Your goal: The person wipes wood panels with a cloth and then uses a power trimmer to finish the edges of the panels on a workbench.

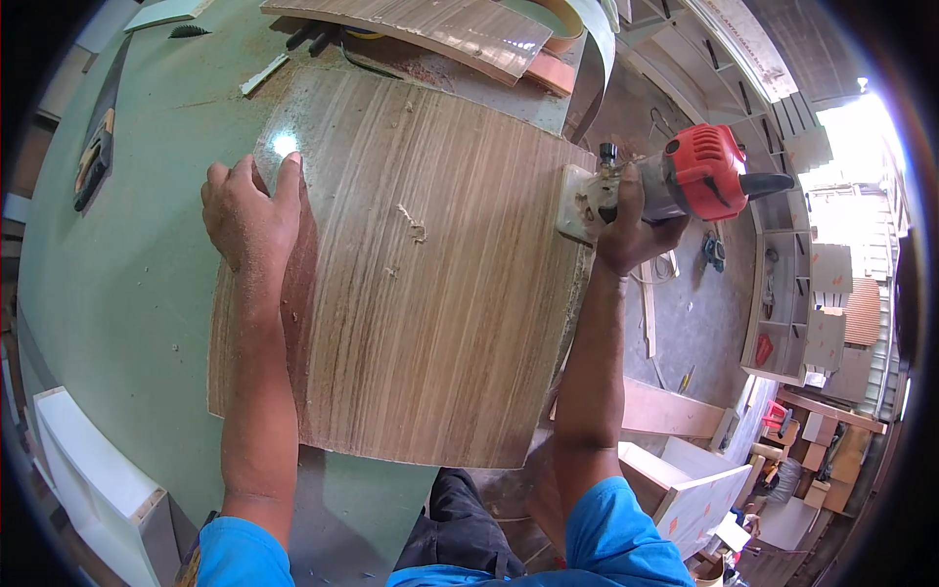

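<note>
A wide wood-grain board [440,284] lies flat before me, with small shavings on its face. My right hand [634,230] is wrapped round a trim router [704,176] with a red motor housing. The router is tipped on its side, its pale square base [574,203] against the board's right edge near the far corner; its bit is hidden. At the board's left edge, my left hand [256,210] grips with bent fingers, the thumb toward the board's face. Fine sawdust coats that hand and forearm.
The board rests on a green table [127,284]. A handsaw [95,161] lies at the left. Another wood-grain panel [430,31] and a roll of edge banding [558,22] are at the far side. White cabinet frames [782,264] stand at right; a white box [98,460] is at lower left.
</note>
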A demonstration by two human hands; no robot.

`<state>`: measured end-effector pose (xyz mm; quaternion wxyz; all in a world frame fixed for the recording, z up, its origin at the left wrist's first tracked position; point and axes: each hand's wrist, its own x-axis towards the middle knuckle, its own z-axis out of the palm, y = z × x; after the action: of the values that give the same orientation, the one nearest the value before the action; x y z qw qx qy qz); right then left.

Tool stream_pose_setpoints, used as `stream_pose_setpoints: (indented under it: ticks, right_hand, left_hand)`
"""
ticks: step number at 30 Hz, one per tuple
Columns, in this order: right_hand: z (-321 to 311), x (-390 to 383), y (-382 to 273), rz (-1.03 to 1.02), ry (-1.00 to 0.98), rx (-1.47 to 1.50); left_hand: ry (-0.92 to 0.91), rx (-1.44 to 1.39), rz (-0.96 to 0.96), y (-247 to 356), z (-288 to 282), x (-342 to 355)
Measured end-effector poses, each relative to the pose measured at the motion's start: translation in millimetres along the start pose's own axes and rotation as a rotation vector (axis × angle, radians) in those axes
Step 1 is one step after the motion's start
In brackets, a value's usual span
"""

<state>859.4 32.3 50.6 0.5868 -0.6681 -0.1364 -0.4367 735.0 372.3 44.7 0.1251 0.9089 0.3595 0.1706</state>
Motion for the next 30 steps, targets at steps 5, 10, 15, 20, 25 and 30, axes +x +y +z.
stream_pose_setpoints:
  ticks: [5, 10, 15, 20, 25, 30]
  right_hand:
    - [3.3, 8.7, 9.8, 0.028, -0.047, 0.026]
    - [17.5, 13.0, 10.0, -0.005, 0.005, 0.049]
    - [25.9, 18.0, 12.3, -0.017, 0.011, 0.042]
    - [26.6, 25.6, 26.9, -0.065, 0.026, 0.038]
    - [25.5, 32.1, 38.6, -0.015, -0.042, 0.042]
    - [28.4, 36.1, 44.6, -0.026, -0.029, 0.039]
  left_hand:
    - [-0.019, 0.014, -0.014, -2.0, 1.9, 1.6]
    - [0.017, 0.009, 0.009, -1.3, 2.0, -0.1]
    - [0.015, 0.015, 0.009, -0.8, 0.1, 0.0]
    - [0.012, 0.017, 0.011, -0.6, 1.6, -0.4]
    - [0.042, 0.006, 0.027, -2.6, 2.4, 0.2]
    - [0.055, 0.003, 0.038, -2.1, 3.8, -0.3]
